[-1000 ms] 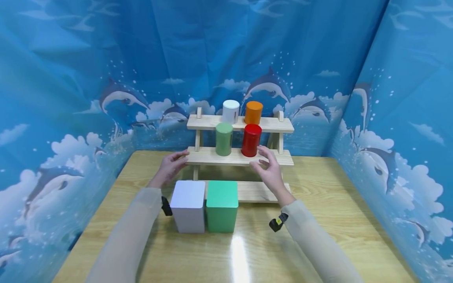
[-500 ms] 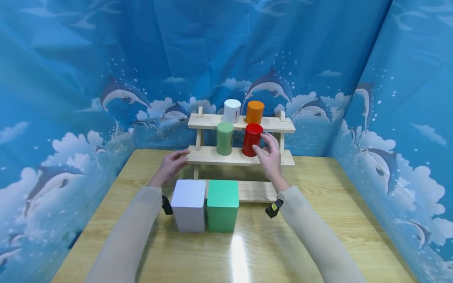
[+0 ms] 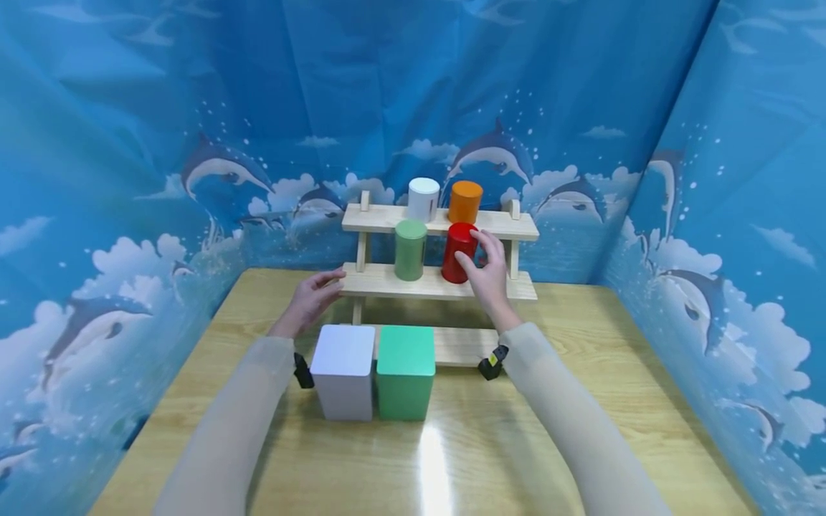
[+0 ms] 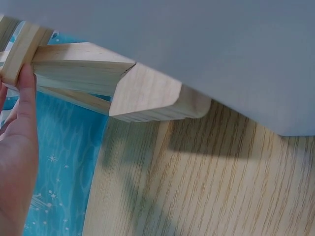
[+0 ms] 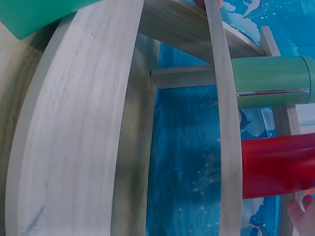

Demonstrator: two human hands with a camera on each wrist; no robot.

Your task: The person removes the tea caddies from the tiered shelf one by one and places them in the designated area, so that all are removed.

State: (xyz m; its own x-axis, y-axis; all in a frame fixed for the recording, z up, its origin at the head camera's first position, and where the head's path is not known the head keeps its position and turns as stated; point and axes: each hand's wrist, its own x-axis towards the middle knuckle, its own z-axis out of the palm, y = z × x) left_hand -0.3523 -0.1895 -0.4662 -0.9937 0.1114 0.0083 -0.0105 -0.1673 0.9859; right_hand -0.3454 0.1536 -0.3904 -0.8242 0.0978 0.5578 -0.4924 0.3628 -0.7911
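My right hand is at a red cylindrical can on the middle shelf, thumb overlapping its front and fingers along its right side near the top. In the right wrist view, fingertips show just beside the red can, with a narrow gap. My left hand pinches the left end of the wooden tiered rack's middle shelf; the left wrist view shows its thumb against the board's end. A green can stands left of the red one.
On the top shelf are a white can and an orange can. A pale lavender box and a green box stand side by side on the table, before the bottom shelf. Blue dolphin-print curtains surround the table.
My right hand has moved up and left from beside the shelf edge to the red can. The can stands where it was. My left hand keeps its place at the shelf end.
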